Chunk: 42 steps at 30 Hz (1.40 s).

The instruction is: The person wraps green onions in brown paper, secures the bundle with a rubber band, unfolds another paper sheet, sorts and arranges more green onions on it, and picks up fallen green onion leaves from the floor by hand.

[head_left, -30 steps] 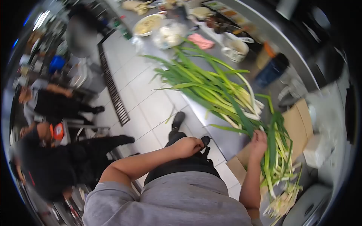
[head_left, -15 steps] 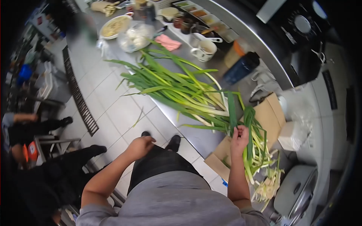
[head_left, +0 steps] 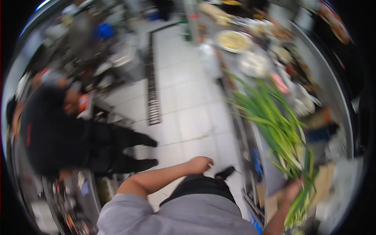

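Note:
My left hand [head_left: 201, 165] hangs in front of my waist over the floor, its fingers curled together; whether something small is in them cannot be made out. Long green onions [head_left: 274, 125] lie across the metal counter [head_left: 270, 176], leaves pointing away from me and white ends nearer. At the near ends of these onions is my right hand [head_left: 291, 190], blurred and partly behind the leaves, so its fingers cannot be read. Another bunch of green stalks [head_left: 299, 207] lies just right of that hand, by a cardboard piece [head_left: 324, 178].
A plate of pale food [head_left: 234, 41], a bag of white items [head_left: 253, 64] and a pink cloth [head_left: 279, 83] sit farther up the counter. A person in black [head_left: 58, 129] stands to the left. A floor drain [head_left: 154, 90] crosses the tiles [head_left: 188, 117].
The view has swung left, so the counter and onions appear farther right and the person in black shows more fully. My right hand remains beside the onions' near ends.

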### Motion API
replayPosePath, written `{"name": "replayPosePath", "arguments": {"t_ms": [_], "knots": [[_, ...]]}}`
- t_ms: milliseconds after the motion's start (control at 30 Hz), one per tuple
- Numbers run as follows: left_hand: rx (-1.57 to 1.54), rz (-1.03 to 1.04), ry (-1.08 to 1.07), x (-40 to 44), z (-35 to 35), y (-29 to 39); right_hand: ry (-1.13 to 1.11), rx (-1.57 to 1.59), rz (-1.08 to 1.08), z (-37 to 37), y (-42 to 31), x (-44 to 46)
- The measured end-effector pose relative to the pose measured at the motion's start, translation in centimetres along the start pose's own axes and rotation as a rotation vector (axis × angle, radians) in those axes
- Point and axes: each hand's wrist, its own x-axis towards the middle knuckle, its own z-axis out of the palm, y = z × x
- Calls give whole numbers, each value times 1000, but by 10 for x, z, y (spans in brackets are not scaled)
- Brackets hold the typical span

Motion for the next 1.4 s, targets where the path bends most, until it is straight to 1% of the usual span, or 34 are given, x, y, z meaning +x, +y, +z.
{"name": "replayPosePath", "arguments": {"t_ms": [33, 67, 100, 167, 200, 233, 300, 367, 400, 467, 500, 567, 600, 633, 667, 733, 767, 833, 867, 900, 933, 967, 1000, 1033, 1067, 1100, 1133, 1167, 1200, 1233, 1267, 1300, 1367, 1400], "knots": [[24, -39, -19, -13, -8, -11, -10, -169, -113, -5, 11, 2], [64, -43, 5, -26, -16, -26, -16, 68, 64, -4, 24, 11], [97, -37, 13, -42, -19, -39, -46, -215, -154, -11, 43, 14], [115, -171, 63, -85, -38, -44, -178, -647, -77, -16, 64, 28], [124, -194, 118, -106, -40, -53, -146, -691, -88, -18, 48, 28], [132, -218, 141, -129, -42, -61, -79, -652, -123, -23, 31, 21], [85, -326, 267, -169, -39, -70, 59, -530, -210, -35, -21, 3], [90, -402, 318, -201, -17, -84, 174, -428, -300, -49, -63, -13], [81, -399, 330, -214, -3, -80, 225, -393, -336, -59, -77, -18], [25, -493, 366, -230, 28, -68, 344, -316, -385, -81, -92, -20], [11, -489, 366, -228, 47, -57, 344, -326, -395, -96, -86, -16], [-86, -447, 354, -218, 88, -30, 615, -123, -399, -130, -67, -16], [-108, -440, 307, -206, 108, -13, 718, -181, -390, -160, -73, -27], [-194, -390, 241, -201, 114, 24, 808, -194, -421, -186, -64, -41], [-232, -305, 232, -188, 137, 42, 901, -211, -450, -214, -51, -56], [-139, -93, 128, -166, 165, 77, 762, -545, -258, -269, -2, -93], [-218, 6, 121, -164, 164, 104, 634, -903, -224, -289, 53, -105], [-279, 187, 223, -172, 146, 160, 632, -1374, -317, -304, 35, -146], [-308, 286, 279, -173, 136, 186, 575, -1250, -267, -311, 67, -146], [-362, 461, 407, -189, 112, 223, 483, -876, -157, -310, 107, -136], [-397, 664, 528, -203, 92, 252, 419, -283, 41, -312, 147, -124], [-305, 889, 650, -221, 69, 275, 410, 52, 240, -303, 189, -117], [-182, 1182, 649, -236, 51, 288, 458, 514, 466, -296, 54, -131], [-674, 1487, 881, -236, 74, 319, 406, -256, -26, -279, 101, -126], [-621, 1559, 649, -251, 57, 336, 432, -110, -59, -259, 74, -123], [-538, 1538, 469, -254, 39, 350, 390, -105, -134, -241, 56, -115], [-536, 1524, 385, -254, 32, 362, 372, -111, -282, -228, 22, -115], [-557, 1509, 346, -254, 29, 369, 389, -81, -325, -216, -22, -122], [-579, 1507, 321, -250, 26, 373, 321, 45, -377, -207, -56, -123], [-594, 1505, 309, -250, 23, 373, 269, 47, -341, -195, -82, -129], [-603, 1501, 301, -252, 17, 371, 188, 133, -310, -186, -111, -130], [-610, 1485, 302, -254, 9, 366, 176, 122, -304, -175, -126, -124], [-592, 1421, 300, -260, -9, 354, 47, 218, -364, -139, -153, -114], [-578, 1414, 313, -262, -19, 347, 39, 228, -369, -121, -169, -104]]}}
